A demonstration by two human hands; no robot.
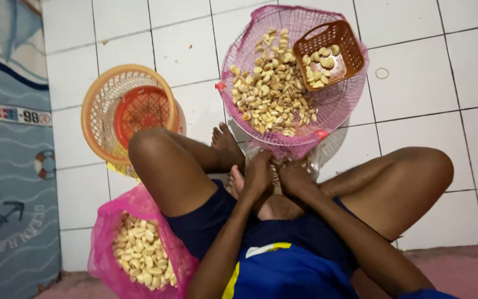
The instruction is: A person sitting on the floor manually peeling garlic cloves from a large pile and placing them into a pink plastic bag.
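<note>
A floor of glossy white square tiles with thin grey grout lines carries everything; a blue mat with nautical pictures lies along one side. The person sits cross-legged on it, knees spread. Both hands meet low between the legs, just under the near rim of a pink plastic lattice basket. The left hand and right hand have their fingers curled close together over something small; what they pinch is hidden, so I cannot tell. The pink basket holds a heap of pale peeled garlic cloves and a small brown square lattice basket with a few more cloves. A pink mesh sack of cloves sits by the left thigh. Beyond the left knee stands a round orange basket.
</note>
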